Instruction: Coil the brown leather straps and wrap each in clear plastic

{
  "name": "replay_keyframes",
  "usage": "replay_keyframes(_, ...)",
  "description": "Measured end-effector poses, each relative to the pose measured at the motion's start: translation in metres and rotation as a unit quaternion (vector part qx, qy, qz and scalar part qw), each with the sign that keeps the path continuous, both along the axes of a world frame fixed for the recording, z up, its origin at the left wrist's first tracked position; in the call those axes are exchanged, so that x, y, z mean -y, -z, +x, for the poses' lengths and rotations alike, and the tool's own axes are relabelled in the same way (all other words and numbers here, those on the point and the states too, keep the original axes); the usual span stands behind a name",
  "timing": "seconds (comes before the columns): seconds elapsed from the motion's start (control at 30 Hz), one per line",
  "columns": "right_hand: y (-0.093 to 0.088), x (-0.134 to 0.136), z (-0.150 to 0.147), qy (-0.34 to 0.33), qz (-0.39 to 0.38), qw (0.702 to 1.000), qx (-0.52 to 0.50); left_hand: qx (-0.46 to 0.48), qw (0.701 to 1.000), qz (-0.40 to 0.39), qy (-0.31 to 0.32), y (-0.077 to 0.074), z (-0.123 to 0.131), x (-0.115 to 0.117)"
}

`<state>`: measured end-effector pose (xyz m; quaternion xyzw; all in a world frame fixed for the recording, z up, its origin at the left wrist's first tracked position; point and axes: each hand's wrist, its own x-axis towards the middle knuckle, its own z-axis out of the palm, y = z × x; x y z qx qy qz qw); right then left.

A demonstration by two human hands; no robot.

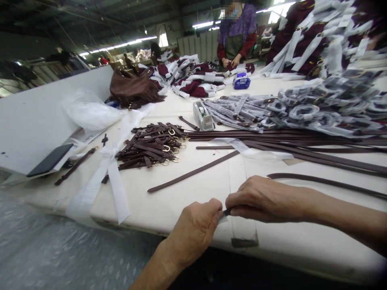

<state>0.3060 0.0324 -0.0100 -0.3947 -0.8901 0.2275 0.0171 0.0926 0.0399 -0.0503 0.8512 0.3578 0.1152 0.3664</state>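
Note:
Close together at the table's near side, my two hands pinch a dark brown strap. My left hand [198, 223] is closed on the end, with a scrap of pale, thin wrapping showing under the fingertips. Only a short dark bit shows between the hands. My right hand [260, 199] grips just beside it, thumb against fingers. From behind the right hand a long brown strap [317, 180] curves off to the right; its link to the pinched piece is hidden. Another strap [190, 172] lies flat just beyond my hands.
A pile of short buckled straps [148, 147] lies left of centre. Beyond are a tape dispenser [203, 116], long straps [302, 139], wrapped straps [317, 104], a fringed brown bag [130, 88] and a blue packet [241, 81]. A co-worker [237, 36] stands across the table.

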Motion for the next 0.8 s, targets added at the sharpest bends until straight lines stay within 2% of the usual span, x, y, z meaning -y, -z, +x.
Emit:
replay_keyframes(0.17, 0.001, 0.0, 0.003, 0.02, 0.005, 1.0, -0.018, -0.029, 0.996, -0.079, -0.022, -0.004, 0.002, -0.007)
replay_keyframes(0.3, 0.002, 0.0, 0.0, 0.039, 0.016, 0.999, 0.008, -0.09, 0.995, -0.036, -0.022, -0.004, 0.006, -0.013)
replay_keyframes(0.43, -0.002, -0.002, -0.007, 0.046, 0.033, 0.998, 0.037, -0.083, 0.996, -0.028, -0.009, -0.011, 0.013, -0.015)
replay_keyframes(0.53, -0.013, -0.003, -0.005, 0.04, 0.042, 0.998, 0.033, -0.064, 0.997, -0.038, -0.009, -0.022, 0.017, -0.018)
replay_keyframes(0.63, -0.03, -0.004, 0.003, 0.042, 0.05, 0.998, 0.015, -0.043, 0.997, -0.027, -0.058, -0.035, 0.017, -0.023)
replay_keyframes(0.73, -0.05, -0.004, 0.008, 0.041, 0.064, 0.997, 0.01, -0.079, 0.992, 0.005, -0.095, -0.051, 0.017, -0.028)
replay_keyframes(0.8, -0.065, -0.003, 0.009, 0.035, 0.072, 0.997, 0.009, -0.115, 0.99, 0.022, -0.08, -0.062, 0.017, -0.029)
